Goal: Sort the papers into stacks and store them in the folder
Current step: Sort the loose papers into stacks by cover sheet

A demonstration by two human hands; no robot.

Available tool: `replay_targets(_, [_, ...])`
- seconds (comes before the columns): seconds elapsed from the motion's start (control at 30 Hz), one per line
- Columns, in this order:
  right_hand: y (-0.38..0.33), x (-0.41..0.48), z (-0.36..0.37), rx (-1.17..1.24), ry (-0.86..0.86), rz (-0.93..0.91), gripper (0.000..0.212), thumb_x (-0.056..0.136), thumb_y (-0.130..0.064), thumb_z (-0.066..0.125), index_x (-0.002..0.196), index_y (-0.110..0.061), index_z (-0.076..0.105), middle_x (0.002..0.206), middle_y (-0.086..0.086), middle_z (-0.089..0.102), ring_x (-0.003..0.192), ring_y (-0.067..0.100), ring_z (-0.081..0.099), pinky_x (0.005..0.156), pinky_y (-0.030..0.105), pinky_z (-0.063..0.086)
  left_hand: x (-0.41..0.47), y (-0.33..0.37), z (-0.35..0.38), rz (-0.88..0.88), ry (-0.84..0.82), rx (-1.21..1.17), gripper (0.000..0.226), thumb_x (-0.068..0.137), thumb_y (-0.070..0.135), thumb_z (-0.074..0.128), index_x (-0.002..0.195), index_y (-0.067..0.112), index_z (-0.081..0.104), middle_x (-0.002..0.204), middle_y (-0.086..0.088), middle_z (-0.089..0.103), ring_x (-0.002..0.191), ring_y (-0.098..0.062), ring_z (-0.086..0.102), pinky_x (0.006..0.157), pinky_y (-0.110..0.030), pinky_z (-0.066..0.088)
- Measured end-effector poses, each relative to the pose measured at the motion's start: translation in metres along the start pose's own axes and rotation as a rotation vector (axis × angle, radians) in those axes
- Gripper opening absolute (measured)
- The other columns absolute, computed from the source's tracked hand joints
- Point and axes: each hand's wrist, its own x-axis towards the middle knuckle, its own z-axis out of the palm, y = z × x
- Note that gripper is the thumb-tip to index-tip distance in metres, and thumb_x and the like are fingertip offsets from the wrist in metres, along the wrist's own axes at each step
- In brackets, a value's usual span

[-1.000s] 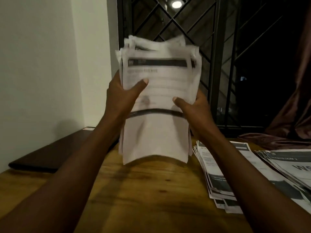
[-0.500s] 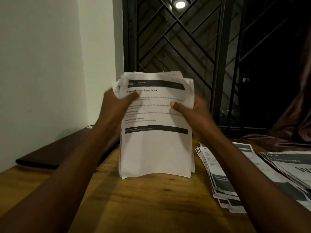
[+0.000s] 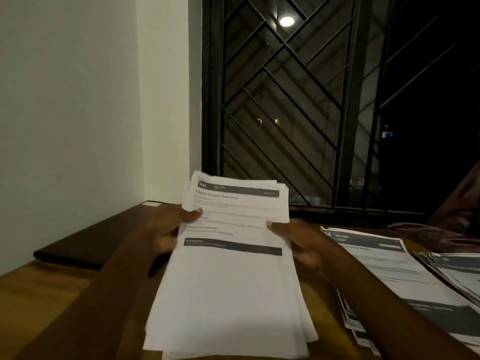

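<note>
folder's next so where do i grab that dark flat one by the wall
Take the dark folder by its near long edge, coming from the right with the left hand: it lies flat, its far side by the wall.

White printed sheets point(image 3: 228, 287) carry dark grey header bands; the wooden table point(image 3: 52, 294) is honey-brown, the window grille point(image 3: 285, 105) black with diagonal bars.

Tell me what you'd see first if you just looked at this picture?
A thick paper stack in the middle, gripped by the left hand and right hand. More paper piles lie on the wooden table at right, and a dark folder lies at far left.
</note>
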Motion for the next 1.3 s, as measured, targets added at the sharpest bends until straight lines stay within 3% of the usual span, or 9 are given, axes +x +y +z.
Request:
replay_targets(0.17, [0.049,0.027,0.009,-0.125,0.234,-0.120,0.028,0.094,-0.013,0.057,0.122,-0.016,0.060,0.117,0.004,0.067,0.101,0.022,0.065,0.086,0.036,0.053,0.014,-0.037,-0.004,0.070,0.136,-0.023,0.030,0.098,0.002,0.047,0.127,0.001,0.055,0.125,-0.025,0.063,0.112,-0.043,0.062,0.096,-0.056,0.050])
replay_targets(0.33, [0.058,0.024,0.006,-0.151,0.287,-0.252,0.028,0.093,-0.007,0.057,0.118,-0.021,0.058,0.107,-0.007,0.066,0.090,0.004,0.063,0.063,0.012,0.053,0.029,-0.056,-0.003,0.216,0.251,0.004,0.020,0.097,-0.001,0.048,0.113,0.003,0.059,0.094,-0.013,0.075,0.074,-0.025,0.074,0.056,-0.037,0.061])
replay_targets(0.43, [0.061,0.019,-0.004,-0.196,0.296,-0.260,0.023,0.091,-0.009,0.062,0.110,-0.020,0.063,0.110,-0.004,0.070,0.095,0.012,0.068,0.081,0.028,0.057,0.035,-0.067,-0.003,0.250,0.266,0.006,0.022,0.096,-0.006,0.045,0.108,0.005,0.059,0.081,-0.005,0.077,0.073,-0.022,0.075,0.050,-0.029,0.058])
replay_targets(0.6, [0.060,0.017,-0.007,-0.180,0.331,-0.238,0.016,0.088,-0.012,0.066,0.104,-0.017,0.066,0.103,0.002,0.073,0.091,0.019,0.071,0.083,0.039,0.058,0.041,-0.076,-0.021,0.175,0.310,-0.048,0.039,0.094,-0.002,0.054,0.132,0.003,0.052,0.120,-0.020,0.066,0.106,-0.040,0.065,0.064,-0.042,0.062])
replay_targets(0.73, [0.060,0.015,-0.008,-0.156,0.344,-0.222,0.016,0.088,-0.011,0.067,0.103,-0.015,0.066,0.100,0.004,0.073,0.088,0.021,0.071,0.078,0.036,0.059,0.038,-0.076,-0.026,0.142,0.291,-0.010,0.039,0.092,0.003,0.059,0.130,0.003,0.053,0.118,-0.022,0.067,0.103,-0.044,0.066,0.085,-0.058,0.055])
replay_targets(0.97, [0.057,0.013,-0.007,-0.075,0.360,-0.204,0.002,0.087,-0.008,0.066,0.090,-0.009,0.065,0.092,0.008,0.075,0.082,0.025,0.072,0.075,0.040,0.059,0.037,-0.076,-0.024,0.157,0.205,-0.060,0.032,0.092,0.002,0.058,0.124,0.003,0.055,0.115,-0.023,0.068,0.089,-0.038,0.072,0.067,-0.050,0.061])
replay_targets(1.1, [0.049,0.008,-0.003,-0.045,0.413,-0.279,0.022,0.076,-0.007,0.077,0.070,-0.007,0.056,0.081,0.013,0.073,0.077,0.030,0.071,0.073,0.040,0.058,0.032,-0.073,-0.022,0.184,0.105,-0.039,0.088,0.055,0.021,0.094,0.130,0.004,0.052,0.124,-0.026,0.063,0.112,-0.049,0.060,0.095,-0.067,0.045])
replay_targets(1.2, [0.044,0.006,-0.004,-0.013,0.408,-0.299,0.033,0.072,-0.012,0.080,0.068,-0.010,0.047,0.077,0.018,0.063,0.073,0.030,0.062,0.067,0.034,0.051,0.035,-0.073,-0.025,0.179,0.124,-0.022,0.072,0.068,0.010,0.080,0.132,0.002,0.050,0.125,-0.027,0.062,0.113,-0.050,0.060,0.099,-0.068,0.041])
replay_targets(1.3, [0.042,0.004,-0.007,0.018,0.345,-0.261,0.022,0.085,-0.022,0.069,0.080,-0.004,0.057,0.088,0.020,0.068,0.083,0.035,0.064,0.079,0.045,0.053,0.037,-0.072,-0.029,0.183,0.181,-0.029,0.064,0.073,0.007,0.072,0.132,-0.001,0.049,0.128,-0.030,0.059,0.113,-0.051,0.058,0.099,-0.068,0.041])
